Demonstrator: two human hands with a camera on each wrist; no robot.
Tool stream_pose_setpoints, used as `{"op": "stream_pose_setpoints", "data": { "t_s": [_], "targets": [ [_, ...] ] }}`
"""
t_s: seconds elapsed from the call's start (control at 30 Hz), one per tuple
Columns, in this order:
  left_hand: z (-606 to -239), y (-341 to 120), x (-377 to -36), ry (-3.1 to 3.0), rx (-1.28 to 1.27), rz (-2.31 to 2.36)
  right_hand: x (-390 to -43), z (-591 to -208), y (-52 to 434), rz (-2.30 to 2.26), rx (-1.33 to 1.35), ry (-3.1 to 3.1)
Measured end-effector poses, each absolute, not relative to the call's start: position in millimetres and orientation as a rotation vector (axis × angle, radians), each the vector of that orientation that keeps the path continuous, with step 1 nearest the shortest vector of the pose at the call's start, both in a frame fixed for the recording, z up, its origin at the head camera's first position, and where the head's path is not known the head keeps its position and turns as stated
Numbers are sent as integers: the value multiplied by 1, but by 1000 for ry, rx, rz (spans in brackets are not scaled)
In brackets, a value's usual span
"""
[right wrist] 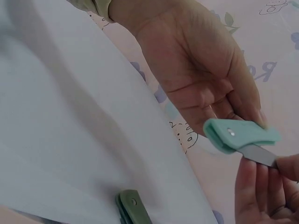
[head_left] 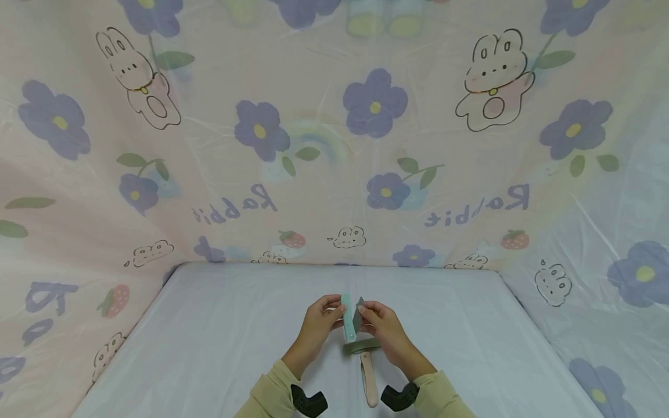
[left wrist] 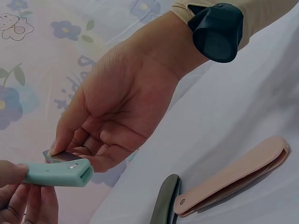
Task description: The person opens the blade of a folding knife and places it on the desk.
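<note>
A folding knife with a mint-green handle [head_left: 348, 325] is held up between both hands, its grey blade [head_left: 358, 316] partly swung out. My left hand [head_left: 316, 320] grips the handle, thumb on one side and fingers on the other. With thumb and fingers, my right hand [head_left: 385, 322] pinches the blade. The right wrist view shows the blade [right wrist: 258, 155] angled out from the pivot end of the handle [right wrist: 243, 133]. Below the hands lie a dark green folding knife [head_left: 360, 346] and a pink one [head_left: 369, 380], both folded, their ends close together.
A white-covered table [head_left: 235, 331] lies under the hands. Patterned curtains [head_left: 313, 174] with flowers and rabbits rise behind it and at both sides. Black devices sit on the left wrist [head_left: 309, 402] and the right wrist [head_left: 400, 397].
</note>
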State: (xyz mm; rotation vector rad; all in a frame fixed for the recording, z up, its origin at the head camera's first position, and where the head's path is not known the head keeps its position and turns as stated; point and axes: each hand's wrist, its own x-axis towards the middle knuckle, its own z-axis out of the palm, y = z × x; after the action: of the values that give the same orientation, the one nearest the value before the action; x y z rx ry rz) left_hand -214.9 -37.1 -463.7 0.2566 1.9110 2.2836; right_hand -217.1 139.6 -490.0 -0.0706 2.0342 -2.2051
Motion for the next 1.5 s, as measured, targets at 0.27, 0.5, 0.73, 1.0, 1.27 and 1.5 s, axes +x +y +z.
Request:
{"op": "stream_pose_setpoints", "data": {
  "t_s": [0.27, 0.5, 0.73, 1.0, 1.27, 1.5],
  "targets": [
    [-466, -38, -214, 1885, 251, 2302, -215, -493, 143, -2206, -71, 2020],
    [-485, -39, -225, 1862, 208, 2327, -215, -493, 145, -2225, -46, 2013],
    [-492, -39, -229, 1869, 156, 2349, -213, -492, 147, -2250, -12, 1999],
    [-490, -42, -228, 1829, 97, 2390, -212, -492, 148, -2293, 9, 1952],
    [-486, -43, -228, 1698, 46, 2487, -211, -490, 148, -2378, 61, 1912],
    [-483, -45, -227, 1624, 34, 2542, -211, -488, 146, -2434, 130, 1880]
  ]
}}
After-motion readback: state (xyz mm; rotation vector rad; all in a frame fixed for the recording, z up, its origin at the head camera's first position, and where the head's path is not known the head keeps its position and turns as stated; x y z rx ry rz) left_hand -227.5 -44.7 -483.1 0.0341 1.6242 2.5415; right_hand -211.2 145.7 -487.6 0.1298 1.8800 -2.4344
